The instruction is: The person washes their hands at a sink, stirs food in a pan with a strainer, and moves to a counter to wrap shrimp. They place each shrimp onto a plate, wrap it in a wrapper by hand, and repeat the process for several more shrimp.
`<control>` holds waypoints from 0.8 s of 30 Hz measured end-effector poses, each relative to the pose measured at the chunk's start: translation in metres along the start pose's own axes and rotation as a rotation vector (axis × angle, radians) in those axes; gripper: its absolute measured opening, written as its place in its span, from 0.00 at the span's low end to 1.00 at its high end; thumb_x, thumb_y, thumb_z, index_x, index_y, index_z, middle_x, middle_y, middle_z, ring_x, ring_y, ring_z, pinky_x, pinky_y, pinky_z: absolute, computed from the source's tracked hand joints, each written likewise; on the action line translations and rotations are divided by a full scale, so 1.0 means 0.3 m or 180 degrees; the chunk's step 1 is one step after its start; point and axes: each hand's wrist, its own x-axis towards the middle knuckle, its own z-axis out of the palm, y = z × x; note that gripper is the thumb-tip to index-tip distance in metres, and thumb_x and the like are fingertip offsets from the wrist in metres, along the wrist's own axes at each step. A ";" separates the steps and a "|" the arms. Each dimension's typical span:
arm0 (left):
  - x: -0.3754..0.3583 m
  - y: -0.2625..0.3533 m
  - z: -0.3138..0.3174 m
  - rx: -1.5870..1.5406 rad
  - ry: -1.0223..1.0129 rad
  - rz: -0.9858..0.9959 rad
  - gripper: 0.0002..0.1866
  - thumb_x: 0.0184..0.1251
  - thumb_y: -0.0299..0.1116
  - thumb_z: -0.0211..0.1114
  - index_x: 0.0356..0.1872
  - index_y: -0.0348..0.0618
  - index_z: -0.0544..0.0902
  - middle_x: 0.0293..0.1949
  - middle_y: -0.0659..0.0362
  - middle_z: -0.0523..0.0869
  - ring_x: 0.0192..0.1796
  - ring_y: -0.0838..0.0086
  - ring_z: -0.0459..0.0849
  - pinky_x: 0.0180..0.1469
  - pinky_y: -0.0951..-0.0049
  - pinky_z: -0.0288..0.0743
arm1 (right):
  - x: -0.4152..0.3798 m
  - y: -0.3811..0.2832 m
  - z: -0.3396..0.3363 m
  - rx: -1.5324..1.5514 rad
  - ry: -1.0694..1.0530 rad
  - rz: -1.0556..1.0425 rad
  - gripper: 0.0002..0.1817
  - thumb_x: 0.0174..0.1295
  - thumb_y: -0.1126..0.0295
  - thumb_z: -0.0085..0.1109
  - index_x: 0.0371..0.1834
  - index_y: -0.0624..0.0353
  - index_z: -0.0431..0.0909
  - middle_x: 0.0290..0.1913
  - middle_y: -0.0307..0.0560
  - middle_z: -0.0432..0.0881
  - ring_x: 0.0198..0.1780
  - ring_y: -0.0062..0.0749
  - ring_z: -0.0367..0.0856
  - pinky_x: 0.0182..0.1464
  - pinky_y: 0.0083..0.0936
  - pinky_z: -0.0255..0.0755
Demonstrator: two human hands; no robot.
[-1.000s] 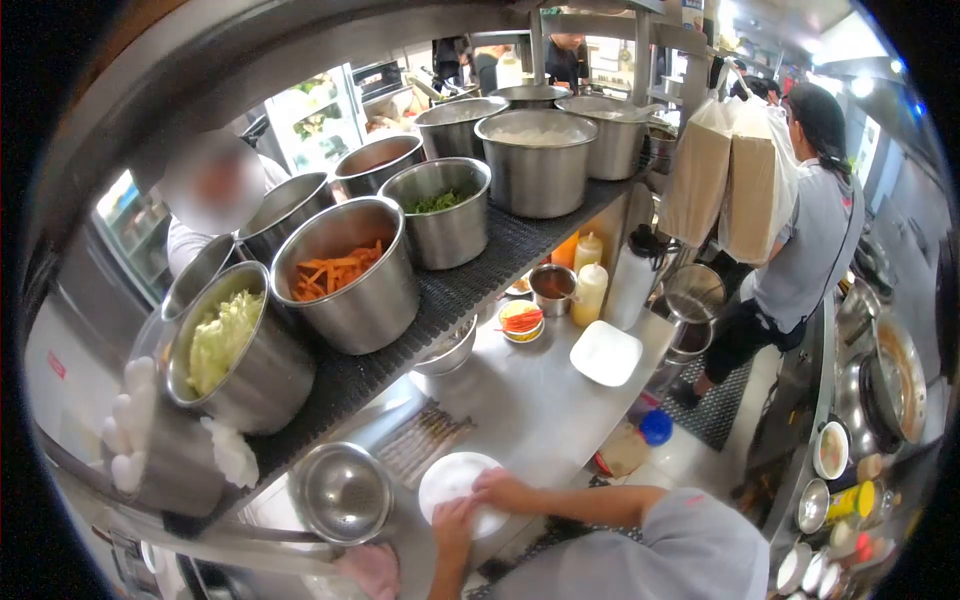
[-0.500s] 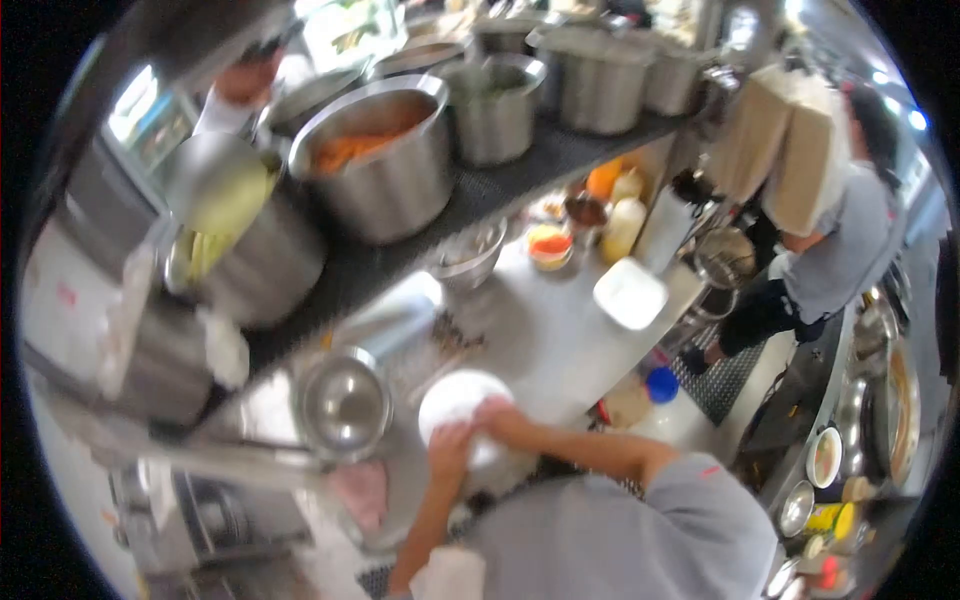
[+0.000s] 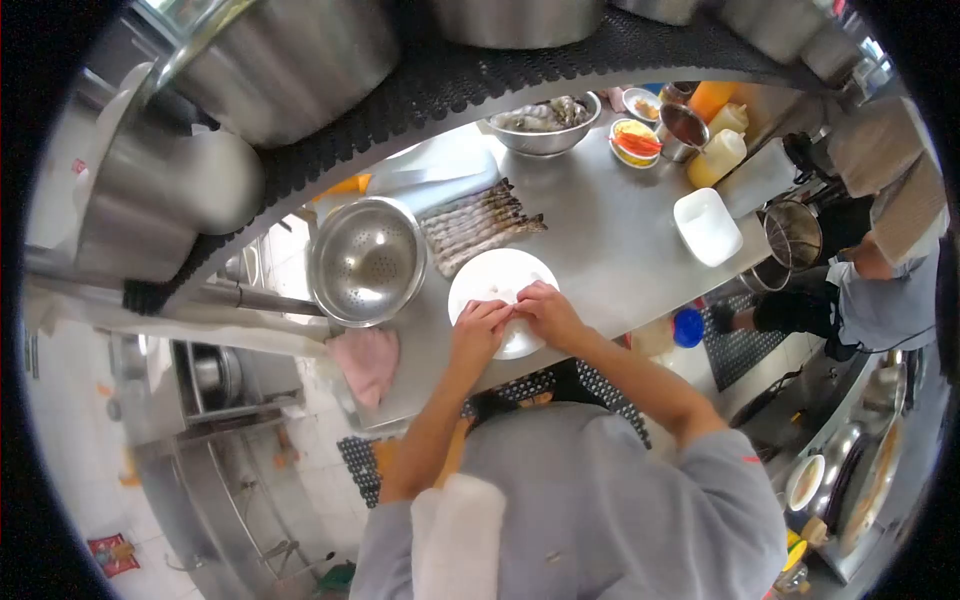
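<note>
Over a white plate (image 3: 515, 346), my left hand (image 3: 482, 328) and my right hand (image 3: 547, 314) meet with their fingertips close together. Both are closed in a pinch; what sits between the fingers is too small to make out. Small whitish pieces (image 3: 493, 290) lie on the plate just beyond the fingers. Behind the plate, a row of raw grey shrimp (image 3: 480, 225) rests on the steel counter, side by side. Left of the plate stands a steel colander (image 3: 366, 262).
A pink cloth (image 3: 364, 366) hangs at the counter's front edge (image 3: 425, 400). At the back are a steel bowl of shrimp (image 3: 543, 142) and a dish of red and yellow strips (image 3: 635, 143). A white container (image 3: 707, 227) stands right. Overhead runs a shelf (image 3: 480, 85) with pots. Another person (image 3: 885, 290) stands right.
My view has tipped down toward the counter, so the shelf pots have moved up and partly out of sight. Both hands remain over the plate, fingertips now drawn together.
</note>
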 end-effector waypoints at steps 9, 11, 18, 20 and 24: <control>0.008 -0.005 0.011 0.0172 0.0083 0.0187 0.14 0.56 0.26 0.71 0.45 0.47 0.90 0.46 0.63 0.89 0.46 0.64 0.84 0.51 0.65 0.79 | 0.000 -0.006 0.015 -0.0235 0.0019 0.0009 0.07 0.53 0.75 0.60 0.35 0.59 0.83 0.40 0.45 0.81 0.48 0.45 0.79 0.54 0.40 0.74; 0.000 0.001 0.013 0.0236 0.0103 0.0147 0.13 0.57 0.27 0.71 0.45 0.47 0.90 0.46 0.62 0.89 0.47 0.64 0.84 0.52 0.65 0.79 | -0.006 -0.015 0.014 -0.0351 -0.0038 0.0010 0.08 0.53 0.75 0.60 0.36 0.59 0.83 0.40 0.46 0.80 0.48 0.46 0.78 0.54 0.40 0.74; -0.006 -0.029 -0.001 -0.0101 0.0230 -0.0307 0.10 0.60 0.30 0.72 0.43 0.44 0.90 0.45 0.60 0.88 0.48 0.62 0.84 0.52 0.63 0.80 | 0.000 -0.022 -0.014 -0.0346 -0.0190 0.0245 0.08 0.55 0.74 0.61 0.38 0.59 0.84 0.42 0.45 0.81 0.49 0.45 0.78 0.54 0.40 0.73; -0.013 -0.037 -0.018 -0.0156 0.0027 -0.0276 0.11 0.59 0.30 0.73 0.43 0.44 0.90 0.45 0.58 0.88 0.48 0.61 0.84 0.52 0.63 0.80 | 0.018 -0.047 -0.003 -0.0413 -0.0050 0.0143 0.09 0.56 0.72 0.61 0.40 0.57 0.85 0.43 0.44 0.81 0.50 0.43 0.77 0.55 0.40 0.72; -0.023 -0.048 -0.008 -0.0136 0.0089 -0.0096 0.12 0.58 0.30 0.73 0.44 0.44 0.90 0.45 0.58 0.88 0.49 0.61 0.84 0.52 0.63 0.80 | 0.012 -0.017 0.035 -0.0387 -0.0280 0.0041 0.09 0.57 0.72 0.61 0.40 0.56 0.85 0.44 0.43 0.81 0.51 0.42 0.78 0.56 0.40 0.71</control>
